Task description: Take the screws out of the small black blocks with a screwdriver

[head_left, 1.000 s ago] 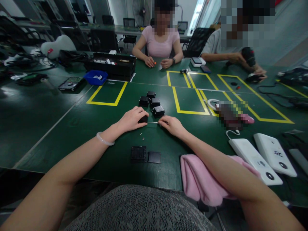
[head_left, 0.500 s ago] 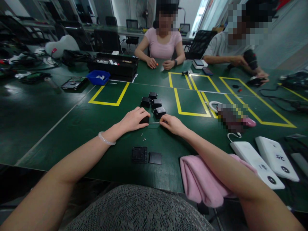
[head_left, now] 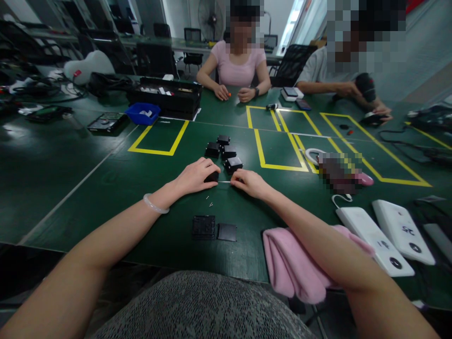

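My left hand [head_left: 194, 176] rests on the green table [head_left: 106, 188] with its fingers curled around a small black box [head_left: 212, 177]. My right hand [head_left: 250, 182] is pinched on a thin metal tool [head_left: 225, 181] whose tip points at that box. Just beyond the hands sits a cluster of several small black boxes [head_left: 223, 150]. A few tiny screws [head_left: 209, 201] lie on the table below my left hand. Nearer to me lie an opened black casing [head_left: 204, 226] and its flat lid [head_left: 226, 231].
A pink cloth [head_left: 293, 263] lies under my right forearm, with two white devices [head_left: 386, 235] to its right. Yellow tape rectangles [head_left: 282, 141] mark the table. A blue bin [head_left: 143, 113] and a black crate [head_left: 165, 96] stand at the back left. Two people sit across the table.
My right hand has crept slightly left toward the box along the tool. The left hand has stayed put on the box.
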